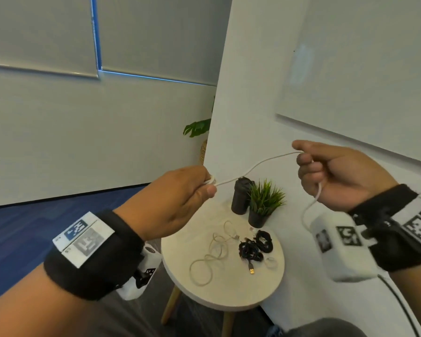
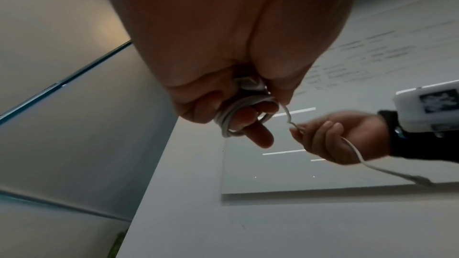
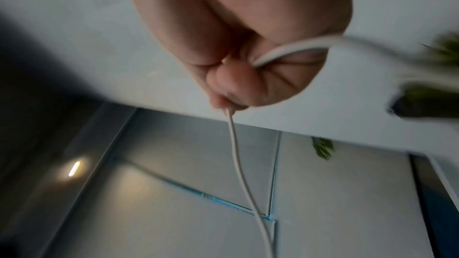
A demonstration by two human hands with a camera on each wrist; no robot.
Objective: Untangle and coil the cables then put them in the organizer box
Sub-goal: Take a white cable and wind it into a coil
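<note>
A white cable stretches in the air between both hands, above the small round table. My left hand holds its wound part: several turns of white cable wrap around the fingers. My right hand pinches the free run of white cable between thumb and forefinger, and the loose tail hangs from the fist. On the table lie another loose white cable and a bundled black cable with a USB plug.
A black cylinder and a small potted plant stand at the table's back edge. A white wall with a whiteboard runs along the right. Blue carpet lies to the left.
</note>
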